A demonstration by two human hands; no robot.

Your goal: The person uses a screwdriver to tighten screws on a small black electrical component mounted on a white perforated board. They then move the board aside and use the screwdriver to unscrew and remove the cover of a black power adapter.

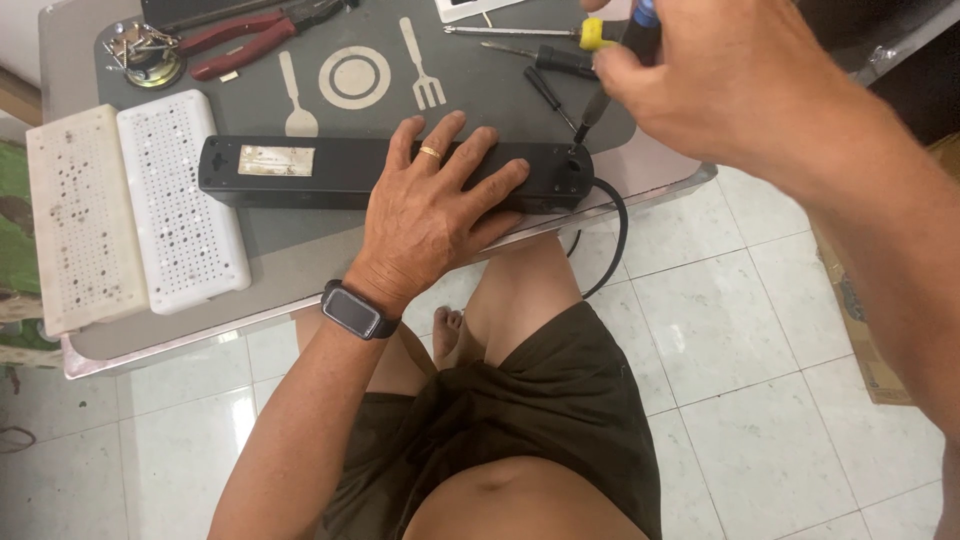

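A long black power strip (300, 172) lies face down on a grey placemat (360, 60) near the table's front edge, its black cord (612, 235) hanging off the right end. My left hand (435, 205), with a ring and a dark wristband, presses flat on the strip's middle. My right hand (725, 75) grips a screwdriver (600, 100) with a black and blue handle. Its tip rests on the strip's right end.
Two white perforated plastic covers (130, 205) lie at the left. Red-handled pliers (245, 38) and a small round metal part (150, 55) sit at the back left. More screwdrivers (545, 45), one yellow-handled, lie at the back right. White floor tiles (720, 330) and my knees are below.
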